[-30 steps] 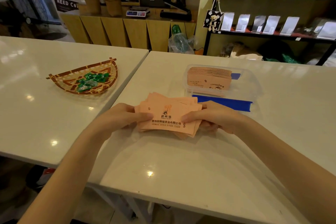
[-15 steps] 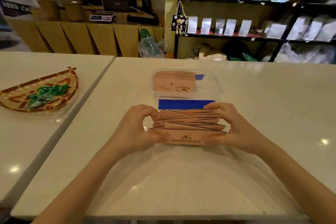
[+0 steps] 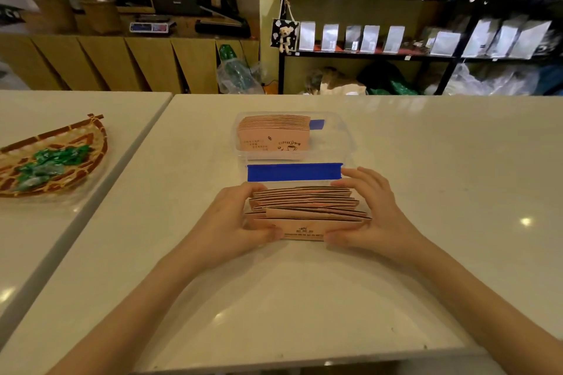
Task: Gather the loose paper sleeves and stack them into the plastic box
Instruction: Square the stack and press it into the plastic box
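A person's bare forearms reach forward over a white table [image 3: 426, 161]. The left hand [image 3: 234, 222] and right hand [image 3: 370, 216] press in from either side on a bundle of loose paper sleeves [image 3: 307, 211], standing on edge on the tabletop, fingers curled around its ends, thumbs on the near face. The edges are uneven. Just beyond the fingertips lies a blue strip [image 3: 294, 172], and behind it a clear plastic box [image 3: 335, 143] holding a neat stack of sleeves [image 3: 274, 134] in its left part. Well left of the left hand, on a neighbouring table, sits a woven basket [image 3: 91, 143] of green sweets [image 3: 48, 161]. Farthest off, shelves [image 3: 365, 53] of pouches.
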`<state>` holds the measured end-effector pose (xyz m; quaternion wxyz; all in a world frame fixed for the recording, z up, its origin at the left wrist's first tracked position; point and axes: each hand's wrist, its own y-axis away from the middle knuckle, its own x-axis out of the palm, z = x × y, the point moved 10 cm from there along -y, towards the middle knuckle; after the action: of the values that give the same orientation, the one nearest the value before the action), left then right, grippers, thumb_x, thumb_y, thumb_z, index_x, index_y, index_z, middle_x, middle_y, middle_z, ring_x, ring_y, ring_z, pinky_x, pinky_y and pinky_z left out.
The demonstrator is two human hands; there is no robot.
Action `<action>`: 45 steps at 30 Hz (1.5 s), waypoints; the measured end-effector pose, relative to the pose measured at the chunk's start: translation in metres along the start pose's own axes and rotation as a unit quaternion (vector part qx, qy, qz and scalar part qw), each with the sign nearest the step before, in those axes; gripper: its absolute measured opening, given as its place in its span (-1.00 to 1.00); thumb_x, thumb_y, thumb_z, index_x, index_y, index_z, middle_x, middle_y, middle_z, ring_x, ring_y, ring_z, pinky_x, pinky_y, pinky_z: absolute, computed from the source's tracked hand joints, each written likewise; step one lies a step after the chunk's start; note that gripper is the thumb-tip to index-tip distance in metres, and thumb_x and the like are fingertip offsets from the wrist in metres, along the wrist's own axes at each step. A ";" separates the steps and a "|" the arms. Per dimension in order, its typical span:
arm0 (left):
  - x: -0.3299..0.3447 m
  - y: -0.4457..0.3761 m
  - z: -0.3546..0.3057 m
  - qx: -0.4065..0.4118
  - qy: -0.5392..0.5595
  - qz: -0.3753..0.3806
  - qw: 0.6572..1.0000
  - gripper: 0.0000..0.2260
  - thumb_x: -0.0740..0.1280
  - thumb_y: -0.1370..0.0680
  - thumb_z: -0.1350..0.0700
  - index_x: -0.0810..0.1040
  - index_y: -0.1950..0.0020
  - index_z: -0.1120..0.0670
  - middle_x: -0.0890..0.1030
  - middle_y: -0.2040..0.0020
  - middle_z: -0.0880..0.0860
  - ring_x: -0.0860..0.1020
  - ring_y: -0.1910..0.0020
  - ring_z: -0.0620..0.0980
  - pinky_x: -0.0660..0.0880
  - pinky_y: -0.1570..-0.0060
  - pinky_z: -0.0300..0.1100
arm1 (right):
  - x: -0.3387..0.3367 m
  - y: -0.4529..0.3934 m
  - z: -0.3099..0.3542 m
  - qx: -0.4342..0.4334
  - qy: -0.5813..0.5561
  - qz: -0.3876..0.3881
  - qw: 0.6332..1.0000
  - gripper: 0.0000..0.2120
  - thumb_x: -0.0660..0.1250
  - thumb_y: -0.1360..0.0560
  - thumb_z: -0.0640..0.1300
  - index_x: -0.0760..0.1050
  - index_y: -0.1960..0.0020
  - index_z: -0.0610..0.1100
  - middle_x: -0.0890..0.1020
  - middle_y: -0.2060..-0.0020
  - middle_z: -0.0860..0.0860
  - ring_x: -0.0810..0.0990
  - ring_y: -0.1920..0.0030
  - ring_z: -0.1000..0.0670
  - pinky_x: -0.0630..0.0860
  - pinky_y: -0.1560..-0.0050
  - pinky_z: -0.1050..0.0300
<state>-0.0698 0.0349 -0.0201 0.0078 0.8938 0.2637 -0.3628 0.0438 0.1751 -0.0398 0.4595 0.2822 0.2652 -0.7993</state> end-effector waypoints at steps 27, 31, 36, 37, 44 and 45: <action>0.014 -0.001 0.012 -0.020 -0.029 0.061 0.997 -0.60 0.41 -0.34 -0.13 0.28 -0.03 -0.38 0.36 -0.08 -0.33 0.20 -0.21 -0.21 0.25 -0.20 -0.27 | 0.002 -0.005 0.013 -0.004 0.083 -0.005 0.997 -0.36 0.42 -0.14 0.29 0.25 -0.14 0.28 0.10 -0.45 0.16 -0.19 -0.41 0.22 -0.20 -0.36 0.17; 0.009 -0.003 0.021 -0.043 -0.017 0.040 0.998 -0.50 0.43 -0.30 -0.16 0.35 -0.19 -0.21 0.40 -0.10 -0.28 0.25 -0.21 -0.20 0.29 -0.12 -0.31 | 0.001 -0.007 0.012 0.010 0.074 0.013 0.997 -0.40 0.35 -0.16 0.36 0.24 -0.13 0.31 0.12 -0.42 0.23 -0.16 -0.39 0.27 -0.17 -0.40 0.13; 0.006 -0.006 0.020 -0.033 -0.010 0.021 0.999 -0.47 0.44 -0.28 -0.18 0.32 -0.18 -0.19 0.35 -0.08 -0.32 0.25 -0.18 -0.35 0.32 0.08 -0.45 | -0.003 -0.010 0.015 -0.008 0.078 0.033 0.996 -0.51 0.31 -0.15 0.36 0.27 -0.04 0.38 0.17 -0.32 0.31 -0.11 -0.36 0.28 -0.10 -0.44 0.08; 0.007 -0.006 0.020 -0.029 -0.014 0.020 0.999 -0.48 0.44 -0.29 -0.18 0.33 -0.18 -0.17 0.36 -0.09 -0.30 0.25 -0.20 -0.35 0.33 0.07 -0.44 | -0.004 -0.011 0.015 -0.012 0.093 0.036 0.995 -0.47 0.32 -0.16 0.39 0.30 -0.09 0.34 0.18 -0.36 0.27 -0.11 -0.38 0.26 -0.11 -0.44 0.07; 0.007 -0.010 0.007 0.014 -0.059 0.024 0.998 -0.46 0.25 -0.19 -0.34 0.32 -0.10 -0.17 0.28 -0.02 -0.43 0.17 -0.18 -0.46 0.34 0.03 -0.52 | -0.002 -0.019 0.026 -0.078 0.156 0.053 0.983 -0.41 0.35 -0.20 0.32 0.46 -0.15 0.08 0.17 -0.43 0.15 -0.14 -0.39 0.20 -0.16 -0.35 0.16; 0.006 -0.010 0.006 0.020 -0.065 0.020 0.997 -0.45 0.24 -0.19 -0.35 0.32 -0.10 -0.16 0.27 -0.02 -0.45 0.17 -0.16 -0.48 0.32 0.03 -0.56 | -0.001 -0.019 0.027 -0.078 0.147 0.056 0.984 -0.42 0.37 -0.20 0.30 0.47 -0.14 0.06 0.16 -0.43 0.15 -0.14 -0.37 0.23 -0.14 -0.36 0.15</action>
<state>-0.0745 0.0448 -0.0262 0.0148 0.8734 0.2374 -0.4250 0.0219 0.1658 -0.0168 0.4804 0.3743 0.3752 -0.6988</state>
